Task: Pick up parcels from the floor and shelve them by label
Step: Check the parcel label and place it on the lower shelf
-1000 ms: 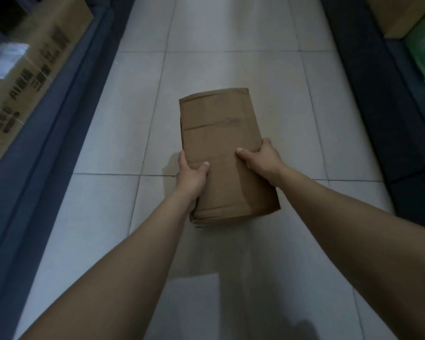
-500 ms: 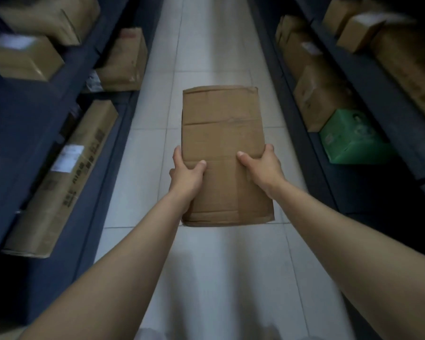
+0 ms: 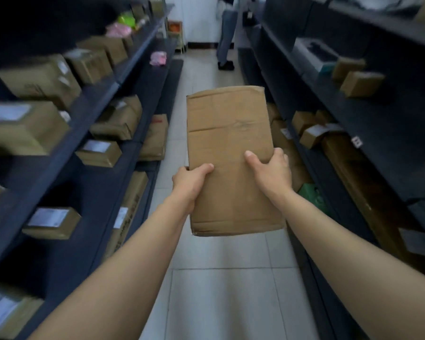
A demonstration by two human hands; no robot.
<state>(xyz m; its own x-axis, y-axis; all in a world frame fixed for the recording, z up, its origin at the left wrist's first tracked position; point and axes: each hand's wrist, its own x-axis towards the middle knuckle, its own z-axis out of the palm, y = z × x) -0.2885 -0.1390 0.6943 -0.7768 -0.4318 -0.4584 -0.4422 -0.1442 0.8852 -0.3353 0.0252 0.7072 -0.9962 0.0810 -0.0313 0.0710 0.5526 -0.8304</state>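
Grip: both hands clasp the brown parcel (image 3: 227, 148) by its long sides near the lower half, thumbs pressed flat on its top face, other fingers hidden underneath.
Left shelves (image 3: 96, 99): dark racks along the left of the aisle, loaded with blurred cardboard boxes, several with white labels.
Right shelves (image 3: 353, 109): dark racks on the right with smaller boxes.
Floor (image 3: 221, 290): pale tiles running down the aisle.
Parcel: held in the air above the floor, between the two racks, lengthwise away from the person.
Left hand (image 3: 190, 182): on the parcel's left edge.
Right hand (image 3: 271, 171): on the right edge, slightly farther forward.
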